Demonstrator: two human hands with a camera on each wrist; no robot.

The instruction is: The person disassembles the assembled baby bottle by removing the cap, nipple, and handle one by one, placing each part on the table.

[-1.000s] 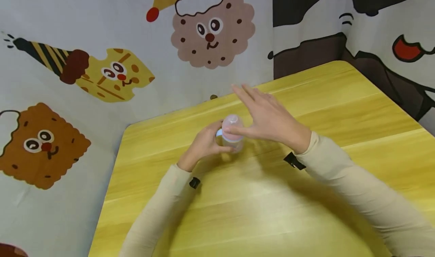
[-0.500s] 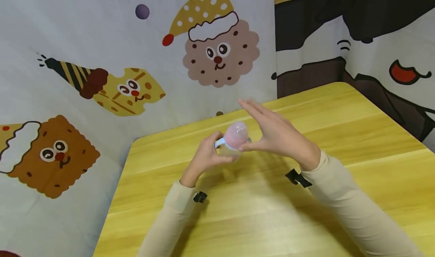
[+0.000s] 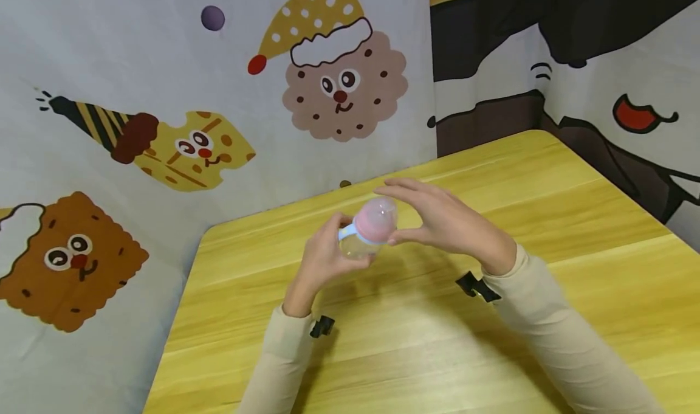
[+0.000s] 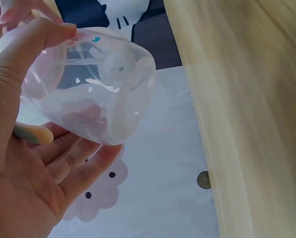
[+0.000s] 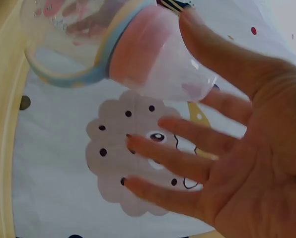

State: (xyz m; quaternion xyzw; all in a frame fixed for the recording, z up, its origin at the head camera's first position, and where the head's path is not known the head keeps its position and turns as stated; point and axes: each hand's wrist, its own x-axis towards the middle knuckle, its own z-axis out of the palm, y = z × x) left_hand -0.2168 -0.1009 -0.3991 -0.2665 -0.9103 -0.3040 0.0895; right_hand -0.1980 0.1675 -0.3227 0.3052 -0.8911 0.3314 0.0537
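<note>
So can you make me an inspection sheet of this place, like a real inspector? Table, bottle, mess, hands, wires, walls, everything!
Surface: yellow wood-grain table
Job's things: see-through bottle with pink collar, blue handle and clear cap
Clutter: nothing seen
Left hand: grips the bottle
Right hand: spread beside the cap; whether it touches is unclear
Cables: nothing seen
Surroundings: white backdrop printed with cartoon faces

The bottle (image 3: pixel 376 224) now tilts over, its clear cap (image 3: pixel 385 207) leaning toward the counter's (image 3: pixel 426 341) far right corner instead of the far edge, as a second ago. The right hand's (image 3: pixel 451 219) fingers (image 3: pixel 407 190), earlier overlapping past that edge in the head view, are down near the cap; the thumb (image 3: pixel 410 236) shifts from the cap's front to beside the blue collar (image 3: pixel 365 238).
</note>
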